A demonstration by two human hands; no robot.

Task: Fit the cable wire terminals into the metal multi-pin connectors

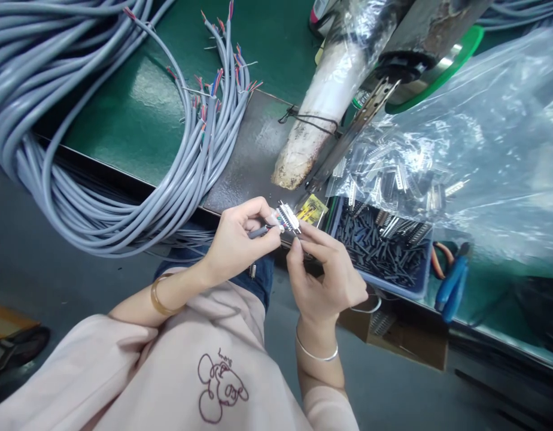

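Note:
A multi-pin metal connector is held between my two hands, just off the bench's front edge. My left hand pinches the end of a grey cable, whose thin coloured wires fan out to the connector's pins. My right hand is closed, its thumb and forefinger at the connector's near right end. Whether something small also sits between those fingertips is too fine to tell. Just beyond the connector lies a small yellow card or packet.
A big coil of grey cables with stripped ends lies left. A plastic-wrapped pipe and a slotted metal bar slant over the bench. A blue bin holds small black sleeves, beside a clear bag of connectors and blue-handled pliers.

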